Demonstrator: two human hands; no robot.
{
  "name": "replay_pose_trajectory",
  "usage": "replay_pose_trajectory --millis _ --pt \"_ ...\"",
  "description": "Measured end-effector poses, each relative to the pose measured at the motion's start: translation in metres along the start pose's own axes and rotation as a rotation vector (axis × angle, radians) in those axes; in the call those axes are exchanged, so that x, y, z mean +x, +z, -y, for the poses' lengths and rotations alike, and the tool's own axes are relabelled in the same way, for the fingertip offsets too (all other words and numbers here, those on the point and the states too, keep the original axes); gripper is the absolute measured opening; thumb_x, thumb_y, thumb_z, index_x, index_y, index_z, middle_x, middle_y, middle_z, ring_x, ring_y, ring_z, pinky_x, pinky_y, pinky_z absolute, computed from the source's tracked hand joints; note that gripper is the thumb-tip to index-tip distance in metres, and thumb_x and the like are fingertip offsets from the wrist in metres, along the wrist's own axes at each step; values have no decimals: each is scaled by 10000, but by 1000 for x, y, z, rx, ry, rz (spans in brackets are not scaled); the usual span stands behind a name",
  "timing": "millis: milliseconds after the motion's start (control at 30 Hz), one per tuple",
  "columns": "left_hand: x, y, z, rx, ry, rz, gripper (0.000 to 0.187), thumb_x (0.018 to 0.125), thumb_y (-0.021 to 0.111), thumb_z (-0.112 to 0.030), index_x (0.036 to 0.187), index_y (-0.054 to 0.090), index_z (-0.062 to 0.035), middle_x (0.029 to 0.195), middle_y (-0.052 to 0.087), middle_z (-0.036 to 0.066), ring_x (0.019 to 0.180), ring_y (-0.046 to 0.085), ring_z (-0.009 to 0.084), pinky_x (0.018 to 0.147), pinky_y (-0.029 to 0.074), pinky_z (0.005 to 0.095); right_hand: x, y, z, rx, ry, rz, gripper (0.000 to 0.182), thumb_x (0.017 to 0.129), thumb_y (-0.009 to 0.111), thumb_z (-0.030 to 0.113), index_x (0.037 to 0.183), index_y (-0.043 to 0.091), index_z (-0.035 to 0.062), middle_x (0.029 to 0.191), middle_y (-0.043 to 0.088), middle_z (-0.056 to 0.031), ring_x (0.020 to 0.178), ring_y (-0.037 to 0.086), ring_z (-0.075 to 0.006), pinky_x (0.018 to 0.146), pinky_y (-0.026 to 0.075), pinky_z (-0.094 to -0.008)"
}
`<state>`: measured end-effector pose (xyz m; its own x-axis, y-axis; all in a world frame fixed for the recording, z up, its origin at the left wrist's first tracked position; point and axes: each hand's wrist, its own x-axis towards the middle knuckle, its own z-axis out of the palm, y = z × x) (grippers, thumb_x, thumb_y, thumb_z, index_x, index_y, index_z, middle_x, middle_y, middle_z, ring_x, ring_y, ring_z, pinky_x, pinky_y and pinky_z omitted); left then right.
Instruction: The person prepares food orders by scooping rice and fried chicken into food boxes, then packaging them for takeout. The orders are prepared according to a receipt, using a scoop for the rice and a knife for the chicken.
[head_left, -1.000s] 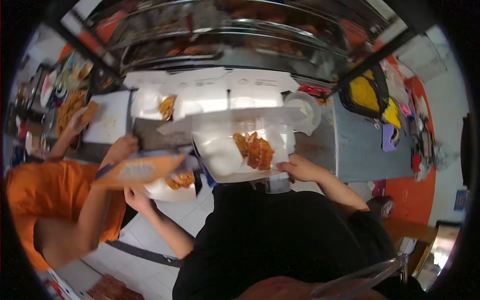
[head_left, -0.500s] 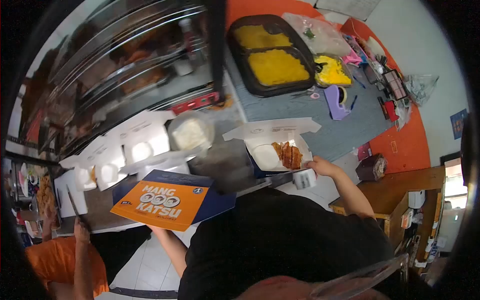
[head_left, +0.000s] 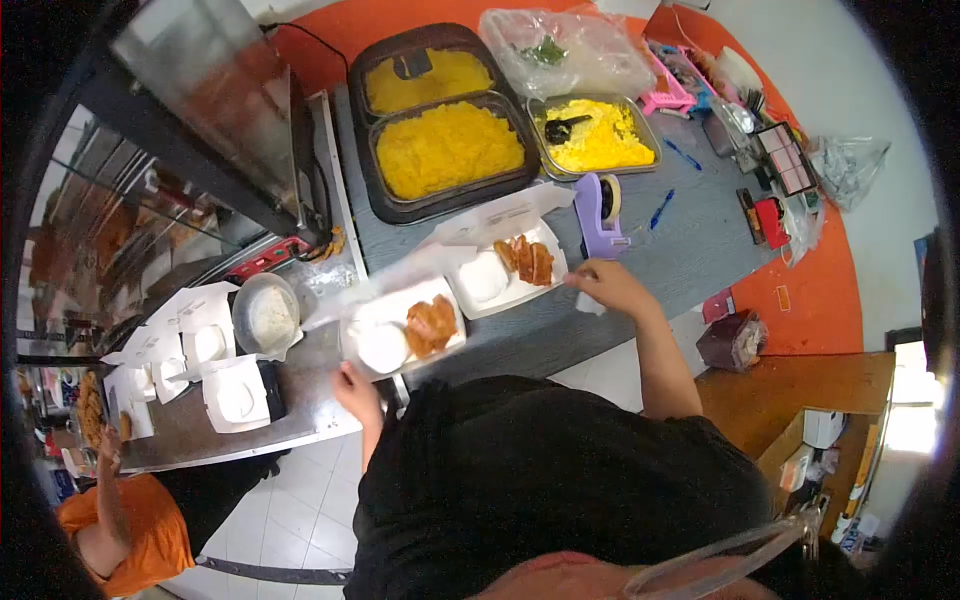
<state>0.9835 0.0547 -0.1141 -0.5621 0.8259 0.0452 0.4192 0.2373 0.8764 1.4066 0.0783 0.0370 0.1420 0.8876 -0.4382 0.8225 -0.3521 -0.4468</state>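
My left hand (head_left: 357, 393) grips the lower left corner of an open white box (head_left: 454, 354), which holds a white mound of rice and sliced fried meat (head_left: 431, 325). A second open box (head_left: 487, 304) with rice and sliced meat (head_left: 527, 261) stands right beside it on the grey table. My right hand (head_left: 612, 287) has its fingers pinched at the right corner of this second box. A small white piece (head_left: 590, 304) shows just below those fingers. The left box's raised lid is blurred.
Behind are a black twin tray (head_left: 520, 188) of yellow food, a metal tray (head_left: 651, 160) and a purple tape dispenser (head_left: 600, 236). More open boxes (head_left: 238, 396) and a round bowl (head_left: 270, 314) stand left. A co-worker in orange (head_left: 140, 535) is far left.
My left hand has brought the box over beside the other one, and its orange printed lid now stands open. The view has shifted; my right hand remains at its box's corner.
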Motion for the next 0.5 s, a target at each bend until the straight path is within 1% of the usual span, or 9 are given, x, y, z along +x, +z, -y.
replay_pose_trajectory --millis 133,200,233,267,333,367,400,467,500 --pt "-27 26 -55 -5 121 -34 312 858 541 -229 938 457 60 881 480 179 822 451 258 764 374 356 -10 -7 27 468 -422 -76 297 792 621 122 1042 525 -6 894 594 -90 761 590 -170 677 482 -278" --pt "-35 17 -108 254 571 -138 430 827 583 -238 1063 404 74 999 446 199 948 439 304 881 333 378 -9 11 51 925 -569 -65 315 783 583 -31 1085 506 11 1012 559 -70 858 563 -147 749 470 -262" --pt "-34 14 -119 162 647 178 458 825 586 -276 1094 431 62 1009 470 200 944 453 331 882 338 395 -11 22 63 1149 -587 7 296 792 547 -65 1074 513 17 1077 533 -74 908 546 -140 777 461 -257" --pt "-36 17 -132 163 636 184 458 825 586 -276 1094 431 62 1009 470 200 944 453 331 882 338 395 -13 28 75 1228 -584 122 300 794 551 -40 1084 499 15 1123 498 -86 928 541 -156 791 454 -269" --pt "-39 33 -165 -274 487 959 396 846 568 -237 1121 471 31 1066 493 161 964 479 259 865 362 363 -14 23 97 1079 -548 436 321 796 559 12 1104 470 10 1216 429 -111 969 532 -188 819 439 -293" --pt "-48 38 -187 -438 45 978 288 870 546 -175 1091 525 9 1036 547 86 900 517 150 795 406 303 -13 14 104 933 -546 574 336 797 563 37 1114 456 8 1262 395 -123 990 527 -204 833 431 -305" --pt "-45 42 -191 -443 51 976 288 870 546 -175 1091 525 9 1036 547 86 900 517 150 795 406 303 -7 3 107 801 -595 632 354 799 567 63 1125 442 6 1308 360 -136 1010 522 -220 847 424 -317" --pt "-35 47 -195 -521 -81 780 228 878 535 -113 1060 552 23 964 588 28 847 530 75 752 418 236 18 -13 97 543 -875 426 282 789 562 30 1059 486 2 1244 432 -125 902 567 -193 767 464 -296" --pt "-33 45 -203 -565 -123 704 216 869 552 -102 1038 564 32 865 610 9 765 544 63 707 417 207 45 -25 85 464 -968 32 254 794 549 22 1046 521 19 1120 505 -104 876 571 -167 729 469 -268"
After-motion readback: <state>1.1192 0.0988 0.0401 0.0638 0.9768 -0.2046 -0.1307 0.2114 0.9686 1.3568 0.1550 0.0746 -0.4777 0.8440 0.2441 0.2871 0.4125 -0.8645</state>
